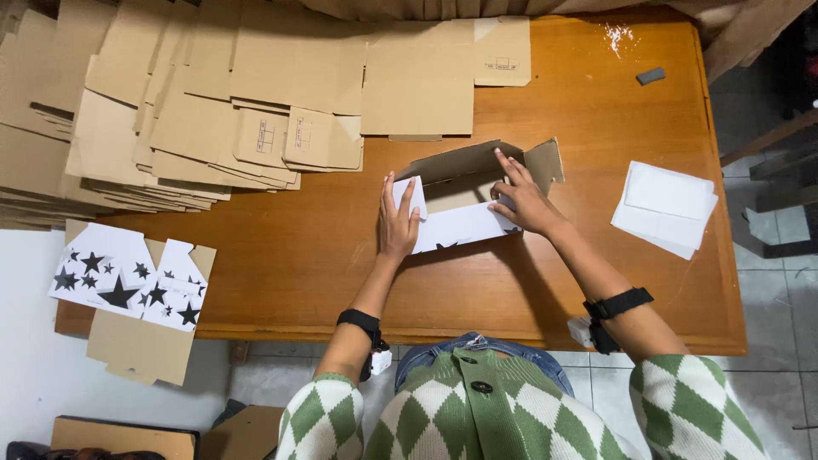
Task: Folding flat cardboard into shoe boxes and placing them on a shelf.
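Left hand [398, 223] flat, fingers together, pressing the white end flap of the box [464, 198]. Right hand [521, 201] spread, fingertips holding the far wall and inside. Box mid-table [596, 281], long axis left to right, both hands touching it. Beyond, stacked flat cartons [213, 102]; right, white sheets [665, 209]; left, star-printed blanks [128, 277].
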